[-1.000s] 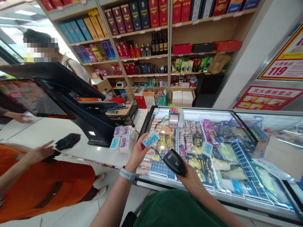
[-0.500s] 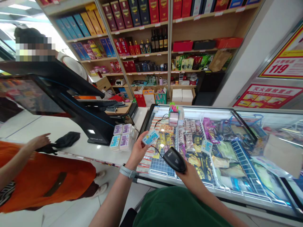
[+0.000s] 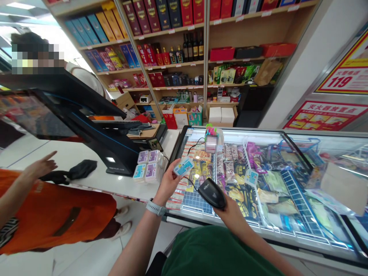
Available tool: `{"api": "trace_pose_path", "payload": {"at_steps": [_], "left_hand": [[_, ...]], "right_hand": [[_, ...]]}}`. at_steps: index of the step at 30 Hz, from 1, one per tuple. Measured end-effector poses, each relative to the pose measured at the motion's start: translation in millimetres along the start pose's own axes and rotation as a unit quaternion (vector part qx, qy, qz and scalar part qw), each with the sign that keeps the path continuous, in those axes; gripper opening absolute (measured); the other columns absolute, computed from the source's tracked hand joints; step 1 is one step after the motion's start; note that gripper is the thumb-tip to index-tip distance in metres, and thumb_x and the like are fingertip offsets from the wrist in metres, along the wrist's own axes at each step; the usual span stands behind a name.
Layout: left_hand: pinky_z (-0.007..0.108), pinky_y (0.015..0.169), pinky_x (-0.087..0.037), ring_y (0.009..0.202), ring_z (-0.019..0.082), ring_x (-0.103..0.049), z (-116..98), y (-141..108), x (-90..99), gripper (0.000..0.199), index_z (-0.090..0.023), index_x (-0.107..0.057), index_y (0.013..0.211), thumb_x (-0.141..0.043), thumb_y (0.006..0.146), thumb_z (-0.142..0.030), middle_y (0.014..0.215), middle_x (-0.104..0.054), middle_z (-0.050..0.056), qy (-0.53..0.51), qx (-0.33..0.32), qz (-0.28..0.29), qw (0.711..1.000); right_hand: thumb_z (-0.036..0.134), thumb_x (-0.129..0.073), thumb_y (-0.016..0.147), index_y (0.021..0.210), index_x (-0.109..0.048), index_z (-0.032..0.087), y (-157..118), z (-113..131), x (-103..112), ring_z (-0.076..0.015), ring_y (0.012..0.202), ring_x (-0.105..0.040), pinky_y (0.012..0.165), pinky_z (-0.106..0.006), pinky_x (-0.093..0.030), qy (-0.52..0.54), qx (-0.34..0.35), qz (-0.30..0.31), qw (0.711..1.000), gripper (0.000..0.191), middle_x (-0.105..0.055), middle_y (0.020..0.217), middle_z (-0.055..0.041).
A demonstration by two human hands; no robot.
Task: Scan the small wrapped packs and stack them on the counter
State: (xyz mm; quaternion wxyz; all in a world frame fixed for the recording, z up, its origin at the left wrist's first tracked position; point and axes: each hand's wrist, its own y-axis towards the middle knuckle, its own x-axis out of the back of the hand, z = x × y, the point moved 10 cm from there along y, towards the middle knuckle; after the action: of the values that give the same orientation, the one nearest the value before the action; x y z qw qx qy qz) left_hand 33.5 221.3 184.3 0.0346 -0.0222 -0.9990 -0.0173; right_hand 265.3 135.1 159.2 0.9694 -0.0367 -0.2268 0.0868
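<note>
Between the thumb and fingers of my left hand (image 3: 169,181) is a small blue-and-white box (image 3: 184,166), tilted, its printed face up. My right hand (image 3: 228,210) is wrapped round a black barcode scanner (image 3: 212,193), which points toward the box with a small gap between them. A thin black cable runs from the scanner's front toward the box and shows again beyond it. Left of my left hand, a cluster of similar small purple and blue boxes (image 3: 147,167) stands on the white counter (image 3: 115,183). Another blue-and-white pack (image 3: 252,178) lies on the freezer's glass.
A glass-topped freezer (image 3: 198,220) with packaged food extends to the right. On the counter's left stand a black register screen (image 3: 109,142) and a black cloth bag (image 3: 83,169). A person in an orange apron (image 3: 63,214) stands at the left, one hand (image 3: 41,168) over the counter.
The other person's hand has risen slightly, with a finger now extended toward the register. My hands, the box and the scanner have hardly moved.
</note>
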Motion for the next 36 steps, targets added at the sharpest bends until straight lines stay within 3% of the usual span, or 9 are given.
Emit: {"api": "trace_pose_path", "payload": {"at_steps": [17, 23, 26, 36], "left_hand": [[0.043, 0.104, -0.043, 0.117, 0.024, -0.057, 3, 5, 2.5, 0.068, -0.020, -0.040, 0.139, -0.066, 0.076, -0.020, 0.133, -0.055, 0.011, -0.003, -0.003, 0.001, 1.000], [0.045, 0.104, -0.043, 0.118, 0.026, -0.057, 7, 10, 4.5, 0.067, -0.020, -0.041, 0.138, -0.065, 0.076, -0.020, 0.133, -0.055, 0.012, -0.009, 0.001, -0.004, 1.000], [0.045, 0.105, -0.042, 0.118, 0.026, -0.057, 5, 10, 2.9, 0.067, -0.021, -0.041, 0.138, -0.064, 0.075, -0.019, 0.134, -0.055, 0.012, -0.009, -0.013, -0.001, 1.000], [0.042, 0.106, -0.041, 0.120, 0.024, -0.056, 3, 9, 0.3, 0.066, -0.020, -0.041, 0.138, -0.062, 0.076, -0.016, 0.135, -0.054, 0.011, -0.001, -0.017, 0.006, 1.000]], "right_hand": [[0.017, -0.054, 0.067, 0.111, -0.063, 0.018, 5, 5, 1, -0.0257, 0.094, -0.067, 0.082, -0.034, -0.051, 0.004, 0.000, -0.003, 1.000, 0.045, -0.073, 0.099, -0.0057], [0.020, -0.055, 0.063, 0.107, -0.066, 0.019, 7, -8, -5, -0.0279, 0.089, -0.069, 0.078, -0.035, -0.053, -0.004, -0.008, -0.006, 1.000, 0.046, -0.074, 0.094, -0.0056], [0.021, -0.053, 0.063, 0.106, -0.066, 0.020, 7, -9, 0, -0.0281, 0.091, -0.069, 0.079, -0.036, -0.053, 0.000, -0.001, -0.038, 0.999, 0.045, -0.075, 0.094, -0.0051], [0.019, -0.055, 0.064, 0.104, -0.067, 0.018, 4, -1, 0, -0.0268, 0.085, -0.069, 0.076, -0.034, -0.052, -0.008, -0.011, -0.017, 1.000, 0.042, -0.074, 0.091, -0.0058]]}}
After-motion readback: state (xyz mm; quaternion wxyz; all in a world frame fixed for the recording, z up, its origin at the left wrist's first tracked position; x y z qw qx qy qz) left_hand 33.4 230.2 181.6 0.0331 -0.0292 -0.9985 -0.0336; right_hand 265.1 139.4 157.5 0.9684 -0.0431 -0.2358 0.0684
